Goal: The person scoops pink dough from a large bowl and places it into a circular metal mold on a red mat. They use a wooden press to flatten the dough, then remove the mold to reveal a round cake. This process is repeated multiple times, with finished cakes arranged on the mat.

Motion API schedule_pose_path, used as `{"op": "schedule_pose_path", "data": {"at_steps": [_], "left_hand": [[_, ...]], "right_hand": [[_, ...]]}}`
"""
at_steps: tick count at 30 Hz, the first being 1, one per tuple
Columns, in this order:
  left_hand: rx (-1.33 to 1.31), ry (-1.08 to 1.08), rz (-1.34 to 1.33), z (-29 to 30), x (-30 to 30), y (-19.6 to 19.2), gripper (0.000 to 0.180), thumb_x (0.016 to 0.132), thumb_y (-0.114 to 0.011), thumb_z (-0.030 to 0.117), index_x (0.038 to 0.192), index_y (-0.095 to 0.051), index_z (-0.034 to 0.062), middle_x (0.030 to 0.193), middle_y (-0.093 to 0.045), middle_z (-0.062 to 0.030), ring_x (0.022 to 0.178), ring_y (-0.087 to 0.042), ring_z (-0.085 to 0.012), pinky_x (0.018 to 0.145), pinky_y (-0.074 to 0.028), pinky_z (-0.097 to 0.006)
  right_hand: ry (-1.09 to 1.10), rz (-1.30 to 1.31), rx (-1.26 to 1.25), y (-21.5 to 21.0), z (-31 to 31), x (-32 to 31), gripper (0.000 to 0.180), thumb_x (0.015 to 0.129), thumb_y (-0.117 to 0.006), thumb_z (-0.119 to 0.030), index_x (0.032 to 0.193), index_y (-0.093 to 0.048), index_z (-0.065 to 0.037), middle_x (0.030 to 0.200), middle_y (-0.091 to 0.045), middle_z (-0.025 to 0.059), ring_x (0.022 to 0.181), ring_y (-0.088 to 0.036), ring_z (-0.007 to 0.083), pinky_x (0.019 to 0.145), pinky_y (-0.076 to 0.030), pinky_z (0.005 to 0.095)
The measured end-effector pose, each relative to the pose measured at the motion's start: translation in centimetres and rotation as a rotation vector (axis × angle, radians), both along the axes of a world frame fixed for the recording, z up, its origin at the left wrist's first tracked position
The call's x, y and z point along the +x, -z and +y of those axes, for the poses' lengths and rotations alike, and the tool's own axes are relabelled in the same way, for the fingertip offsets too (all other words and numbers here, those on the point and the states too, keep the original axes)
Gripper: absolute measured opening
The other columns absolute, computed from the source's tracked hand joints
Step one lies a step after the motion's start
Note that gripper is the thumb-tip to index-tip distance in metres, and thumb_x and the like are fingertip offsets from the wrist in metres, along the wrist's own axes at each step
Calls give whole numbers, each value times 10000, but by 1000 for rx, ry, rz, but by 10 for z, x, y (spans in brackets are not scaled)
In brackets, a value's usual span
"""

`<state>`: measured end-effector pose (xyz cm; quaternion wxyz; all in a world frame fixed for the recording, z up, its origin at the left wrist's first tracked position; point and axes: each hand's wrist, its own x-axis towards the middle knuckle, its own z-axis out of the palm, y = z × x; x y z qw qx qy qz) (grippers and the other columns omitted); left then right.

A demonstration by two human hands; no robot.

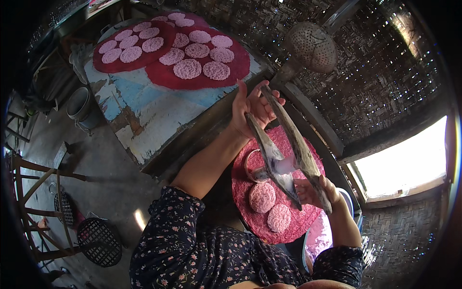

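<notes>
Both my hands hold a worn wooden hand press (301,139) with two long bars, spread apart and tilted over a round red mat (245,202). My left hand (255,108) supports the far ends, thumb stretched up and fingers curled round a bar. My right hand (315,192) grips the near ends, fingers partly hidden between the bars. A smeared pink lump, perhaps dough, shows between the bars at mid-length. Below lie two round, stringy pink cakes (262,197) and a thin ring (248,168), partly covered by the press.
Left of the mat stands a peeling blue-white table (144,101) bearing red round mats (202,83) with many pink cakes. A tub of pink material (320,236) sits beside my right forearm. A bucket (79,103), wooden chair (38,207) and black basket (100,242) stand on the left floor.
</notes>
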<state>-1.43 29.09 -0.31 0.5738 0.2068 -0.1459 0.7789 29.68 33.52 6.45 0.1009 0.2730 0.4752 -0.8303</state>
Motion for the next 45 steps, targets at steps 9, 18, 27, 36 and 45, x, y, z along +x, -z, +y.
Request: {"op": "schedule_pose_path", "data": {"at_steps": [9,18,27,36,45], "left_hand": [[106,-27,13,15,-38,-13,651,844,-325,684,1066,-533,108,978,-602,-127,963,-584,-314,736,-502,-389],[-16,8,-64,29,-3,1,591,849,-396,653,1004,-528,98,901,-564,-53,919,-557,-252,764,-477,-376],[-146,47,-78,0,-1,14,563,841,-390,663,890,-570,133,835,-610,-84,849,-597,-286,768,-470,-405],[-331,-78,-10,5,-14,-1,568,816,-384,708,860,-526,159,757,-546,-37,790,-553,-238,711,-450,-375],[-487,-43,125,-6,-9,-19,848,772,-297,785,1252,-417,95,1064,-575,-133,1063,-533,-304,894,-404,-459]], "right_hand": [[-1,33,255,0,8,-36,751,772,-576,-609,1250,-492,-36,1118,-541,156,905,-550,257,784,-442,394],[70,-193,558,-36,-7,-25,731,705,-622,-618,997,-557,49,858,-588,114,710,-581,194,639,-461,322],[156,-208,553,-19,-34,-18,679,744,-608,-500,1023,-577,119,765,-630,156,633,-610,223,571,-480,311],[153,-202,638,-25,-35,-39,671,750,-643,-499,991,-580,125,742,-615,156,592,-608,198,519,-490,294],[206,-9,371,-20,-46,-18,661,795,-596,-487,1046,-546,122,795,-632,182,631,-632,246,574,-513,338]]}}
